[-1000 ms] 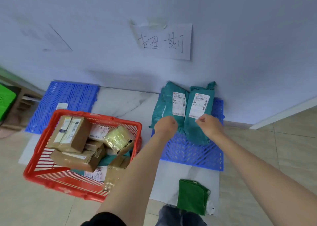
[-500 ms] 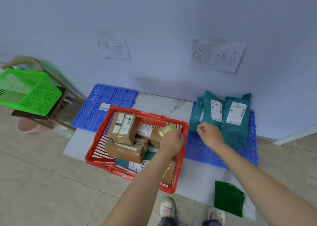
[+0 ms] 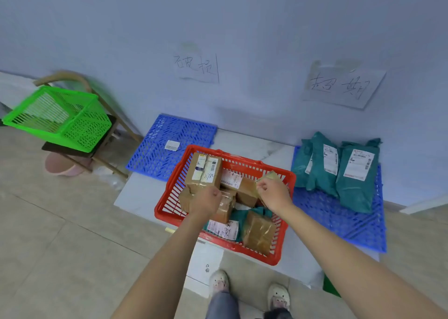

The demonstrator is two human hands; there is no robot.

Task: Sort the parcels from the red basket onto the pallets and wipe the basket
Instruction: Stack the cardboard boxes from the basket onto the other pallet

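— Wall-side, what's sorted?
— Teal bags (image 3: 339,171) on the right pallet (image 3: 339,224); left pallet (image 3: 169,146) near bare.
— Basket (image 3: 242,246)?
— Boxes remain, unwiped. Right hand (image 3: 275,194) pinches a yellow parcel (image 3: 269,177); left hand (image 3: 206,202) grips a box (image 3: 225,207).

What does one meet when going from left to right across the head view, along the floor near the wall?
Green basket → left blue pallet → red basket, with the left hand and then the right hand in it → teal parcels on the right blue pallet.

Green basket (image 3: 58,117) on wooden chair (image 3: 101,134)
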